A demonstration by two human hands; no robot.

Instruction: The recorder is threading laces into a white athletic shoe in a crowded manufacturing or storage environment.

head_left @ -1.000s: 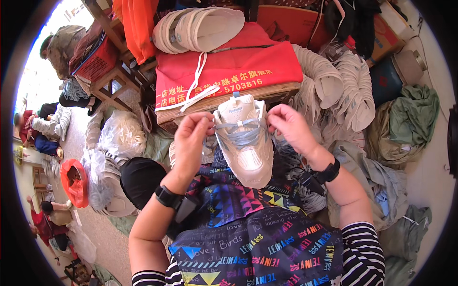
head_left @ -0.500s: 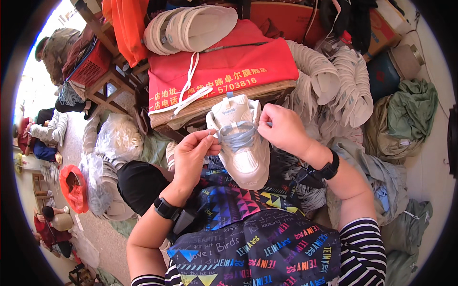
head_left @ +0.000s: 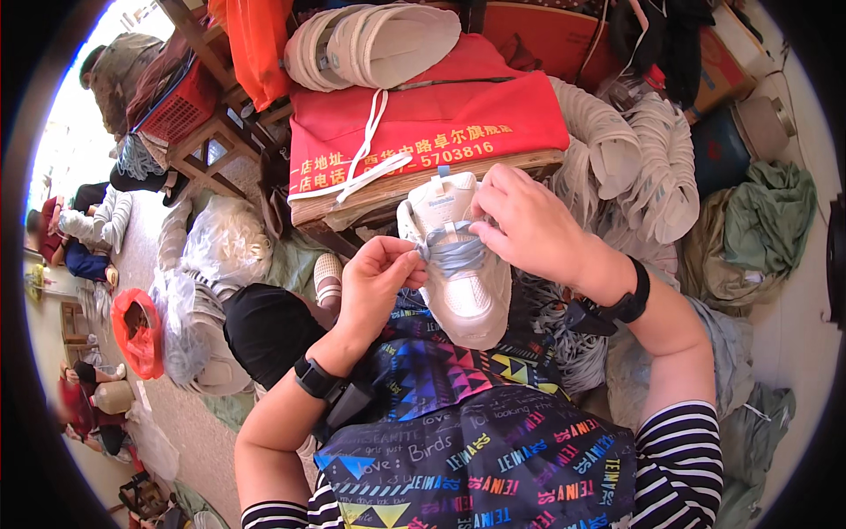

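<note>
A white sneaker (head_left: 467,309) with a pale mesh toe rests toe-down toward me, against the apron on my lap. A grey-blue shoelace (head_left: 456,254) crosses its front in several rows below the padded tongue (head_left: 448,198). My left hand (head_left: 381,278) pinches the shoelace beside the left eyelet edge, thumb against forefinger. My right hand (head_left: 533,220) reaches over the right eyelet edge; its bent fingers close on the lace by the upper eyelets. The fingertips partly cover that side of the shoe.
Ahead stands a wooden stool (head_left: 352,216) covered by a red cloth bag (head_left: 423,115), with nested white shoe parts (head_left: 374,48) and a loose white lace (head_left: 370,141) on it. More stacked shoe parts (head_left: 656,167) lie to the right. Plastic-bagged pieces (head_left: 225,242) lie left.
My right hand has moved in from beside the shoe onto the upper eyelets. My left hand keeps its pinch at the left edge. The whole view has shifted slightly.
</note>
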